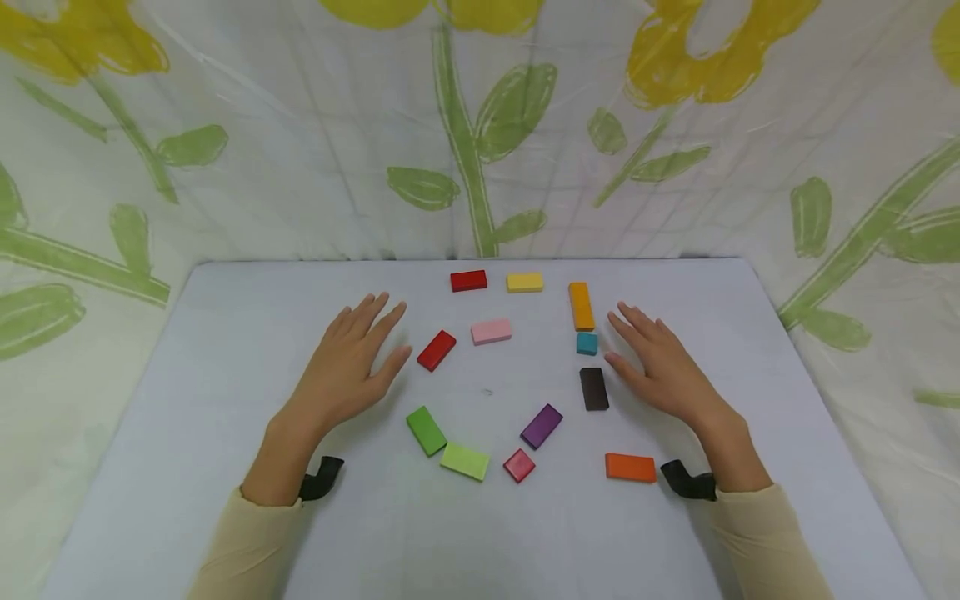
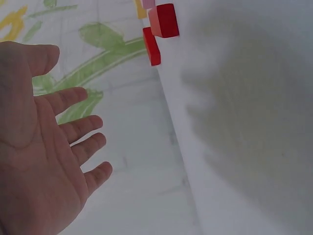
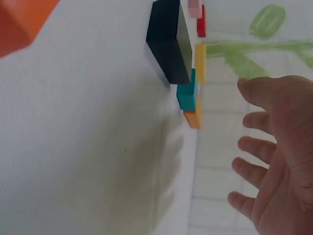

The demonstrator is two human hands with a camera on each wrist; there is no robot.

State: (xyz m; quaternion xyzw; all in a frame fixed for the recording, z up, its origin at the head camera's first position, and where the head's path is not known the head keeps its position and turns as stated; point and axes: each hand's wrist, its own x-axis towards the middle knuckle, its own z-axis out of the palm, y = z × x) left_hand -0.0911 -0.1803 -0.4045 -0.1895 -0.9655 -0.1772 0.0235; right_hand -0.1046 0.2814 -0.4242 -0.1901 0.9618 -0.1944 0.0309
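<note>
Both hands are held flat above the table, fingers spread, gripping nothing: left hand at 9 o'clock, right hand at 3 o'clock of the scattered blocks.

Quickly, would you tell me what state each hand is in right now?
Left hand: open, fingers spread, holding nothing.
Right hand: open, fingers spread, holding nothing.

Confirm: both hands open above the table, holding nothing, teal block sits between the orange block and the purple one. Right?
Not quite. The teal block sits between the orange block and the black block, not the purple one; the head view shows it. Left hand and right hand are open, holding nothing.
</note>
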